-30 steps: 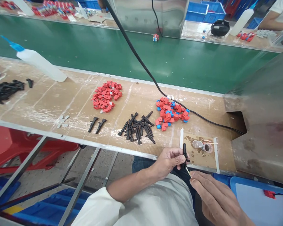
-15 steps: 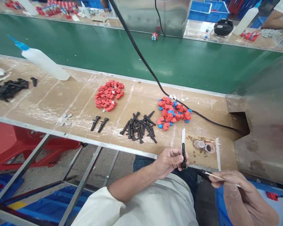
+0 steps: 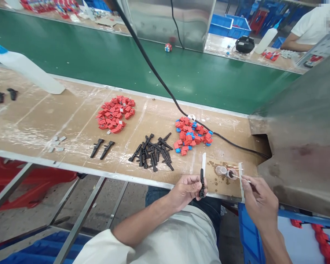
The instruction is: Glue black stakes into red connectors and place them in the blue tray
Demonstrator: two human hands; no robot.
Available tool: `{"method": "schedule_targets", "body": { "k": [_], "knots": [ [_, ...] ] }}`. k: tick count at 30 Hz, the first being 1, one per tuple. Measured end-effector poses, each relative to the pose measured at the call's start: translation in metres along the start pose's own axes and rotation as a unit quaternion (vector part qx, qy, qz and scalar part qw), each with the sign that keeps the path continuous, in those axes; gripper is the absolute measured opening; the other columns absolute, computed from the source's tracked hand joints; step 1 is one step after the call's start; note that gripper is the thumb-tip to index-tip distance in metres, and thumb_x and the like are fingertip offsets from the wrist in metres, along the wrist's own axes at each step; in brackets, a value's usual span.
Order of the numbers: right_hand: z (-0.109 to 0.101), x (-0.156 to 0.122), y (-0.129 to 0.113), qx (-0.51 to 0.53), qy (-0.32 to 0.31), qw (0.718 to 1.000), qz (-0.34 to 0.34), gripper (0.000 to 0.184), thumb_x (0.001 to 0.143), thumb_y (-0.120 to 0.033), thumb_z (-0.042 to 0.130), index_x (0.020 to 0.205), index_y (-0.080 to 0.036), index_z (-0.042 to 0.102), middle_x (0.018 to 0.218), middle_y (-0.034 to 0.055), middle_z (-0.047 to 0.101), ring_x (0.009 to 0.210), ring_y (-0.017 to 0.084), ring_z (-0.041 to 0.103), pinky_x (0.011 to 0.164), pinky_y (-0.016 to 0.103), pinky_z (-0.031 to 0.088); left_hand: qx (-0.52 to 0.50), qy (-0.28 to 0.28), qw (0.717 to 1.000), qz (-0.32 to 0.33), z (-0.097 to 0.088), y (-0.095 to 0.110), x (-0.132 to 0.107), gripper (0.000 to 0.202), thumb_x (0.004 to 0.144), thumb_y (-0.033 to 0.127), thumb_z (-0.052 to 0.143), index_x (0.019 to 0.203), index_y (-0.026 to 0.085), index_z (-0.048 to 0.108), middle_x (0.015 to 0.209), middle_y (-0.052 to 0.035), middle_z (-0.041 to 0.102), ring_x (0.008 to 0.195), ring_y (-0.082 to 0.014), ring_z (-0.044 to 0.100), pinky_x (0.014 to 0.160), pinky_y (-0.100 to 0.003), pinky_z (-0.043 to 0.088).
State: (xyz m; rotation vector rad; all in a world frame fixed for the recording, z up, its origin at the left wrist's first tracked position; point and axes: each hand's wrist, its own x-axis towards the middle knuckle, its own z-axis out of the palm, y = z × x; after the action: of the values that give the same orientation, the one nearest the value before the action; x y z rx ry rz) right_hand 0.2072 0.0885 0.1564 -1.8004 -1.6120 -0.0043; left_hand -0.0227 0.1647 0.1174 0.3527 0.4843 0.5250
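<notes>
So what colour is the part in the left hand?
Black: the part held in the left hand, best seen in the head view.

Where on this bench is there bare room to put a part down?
Widest bare patch: between the white bottle, the red pile and the small grey pieces. A narrower strip runs between that pile and the red-and-blue pile. Crowded: the cups, beside the left hand and right hand.
</notes>
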Motion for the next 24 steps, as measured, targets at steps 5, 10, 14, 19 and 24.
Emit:
{"method": "schedule_targets", "body": {
  "k": [5, 10, 14, 19, 24],
  "knots": [
    [0.002, 0.0, 0.015, -0.04, -0.056, 0.997, 0.039, 0.037, 0.099, -0.045, 0.057, 0.123, -0.019, 0.068, 0.076, -0.0019, 0.056, 0.055, 0.014, 0.052, 0.058, 0.029, 0.047, -0.002, 0.006, 1.0, 0.005, -0.008, 0.0, -0.001, 0.051, 0.056, 0.048, 0.096, 0.078, 0.011, 0.068, 0.066, -0.0042, 0.063, 0.055, -0.0097, 0.056, 0.046, -0.019, 0.035],
    [-0.02, 0.014, -0.006, -0.044, -0.038, 0.996, 0.066, 0.042, 0.099, -0.046, 0.054, 0.134, -0.024, 0.061, 0.087, 0.0012, 0.056, 0.063, 0.017, 0.053, 0.067, 0.034, 0.047, -0.003, -0.011, 1.0, 0.025, -0.03, 0.003, -0.005, 0.051, 0.056, 0.049, 0.095, 0.077, 0.011, 0.067, 0.063, -0.0034, 0.061, 0.052, -0.0093, 0.053, 0.045, -0.02, 0.032],
    [-0.003, 0.031, -0.052, 0.01, -0.063, 0.998, -0.022, 0.029, 0.1, -0.038, 0.057, 0.125, -0.026, 0.063, 0.087, 0.0015, 0.06, 0.064, 0.017, 0.056, 0.07, 0.033, 0.047, -0.049, -0.051, 0.995, 0.073, -0.042, 0.008, -0.011, 0.045, 0.058, 0.044, 0.093, 0.069, 0.012, 0.064, 0.057, -0.0009, 0.053, 0.049, -0.0092, 0.047, 0.044, -0.022, 0.027],
    [0.071, 0.049, -0.09, -0.042, -0.145, 0.975, -0.162, 0.023, 0.105, -0.028, 0.044, 0.113, -0.02, 0.064, 0.091, 0.0051, 0.064, 0.065, 0.017, 0.06, 0.059, 0.028, 0.043, -0.14, -0.06, 0.98, 0.129, -0.043, 0.018, -0.018, 0.038, 0.059, 0.035, 0.091, 0.064, 0.011, 0.062, 0.054, 0.0018, 0.044, 0.05, -0.0086, 0.043, 0.045, -0.023, 0.024],
    [0.125, 0.067, -0.101, -0.176, -0.182, 0.952, -0.169, 0.026, 0.104, -0.029, 0.044, 0.115, -0.022, 0.066, 0.106, 0.0087, 0.062, 0.067, 0.019, 0.06, 0.051, 0.029, 0.033, -0.192, -0.053, 0.967, 0.156, -0.048, 0.027, -0.025, 0.033, 0.061, 0.032, 0.088, 0.067, 0.012, 0.061, 0.057, 0.0027, 0.043, 0.051, -0.0078, 0.042, 0.047, -0.022, 0.025]
  ]
}}
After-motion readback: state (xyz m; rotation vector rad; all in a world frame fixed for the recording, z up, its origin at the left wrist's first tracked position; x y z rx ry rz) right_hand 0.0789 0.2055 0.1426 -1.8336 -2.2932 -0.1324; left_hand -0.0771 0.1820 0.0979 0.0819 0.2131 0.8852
